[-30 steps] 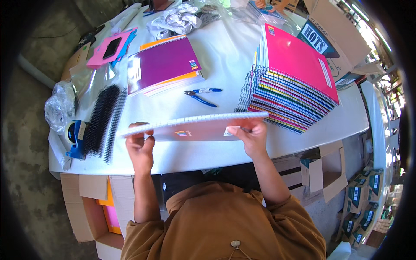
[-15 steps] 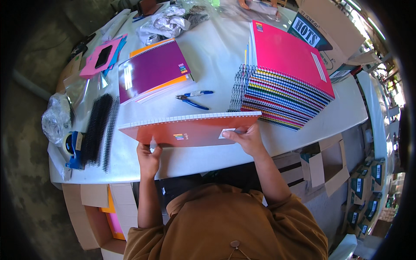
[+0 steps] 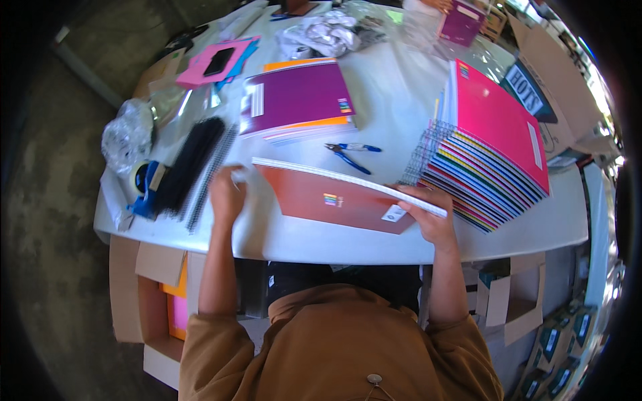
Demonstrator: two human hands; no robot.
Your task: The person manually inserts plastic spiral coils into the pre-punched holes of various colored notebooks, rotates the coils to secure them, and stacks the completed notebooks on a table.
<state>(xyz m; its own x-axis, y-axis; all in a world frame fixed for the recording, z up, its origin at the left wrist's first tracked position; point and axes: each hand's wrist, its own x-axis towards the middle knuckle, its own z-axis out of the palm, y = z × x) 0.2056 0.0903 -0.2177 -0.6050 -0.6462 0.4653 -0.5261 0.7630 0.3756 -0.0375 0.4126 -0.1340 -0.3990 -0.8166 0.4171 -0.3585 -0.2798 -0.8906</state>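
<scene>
At the near edge of the white table (image 3: 287, 244), a red-orange notebook (image 3: 334, 200) lies with its white page block toward the far side, close enough to the person for both hands to work on it. The right hand (image 3: 428, 217) grasps the notebook's right near corner, thumb on the cover and fingers under the edge, which seems to hold the book steady and slightly raised. The left hand (image 3: 227, 194) sits at the notebook's left end, fingers curled around something small and pale; whether it pinches the pages or a loose scrap I cannot tell. Both forearms reach forward from the brown sleeves, elbows tucked close.

Supplies are ranged within reach: a bundle of black spiral bindings (image 3: 190, 167) and a blue tape dispenser (image 3: 144, 184) to the left, blue-handled pliers (image 3: 351, 152) just beyond the notebook, a purple notebook pile (image 3: 297, 100) farther off, and a tall stack of bound notebooks (image 3: 488, 147) topped in pink on the right, apparently finished ones set aside.
</scene>
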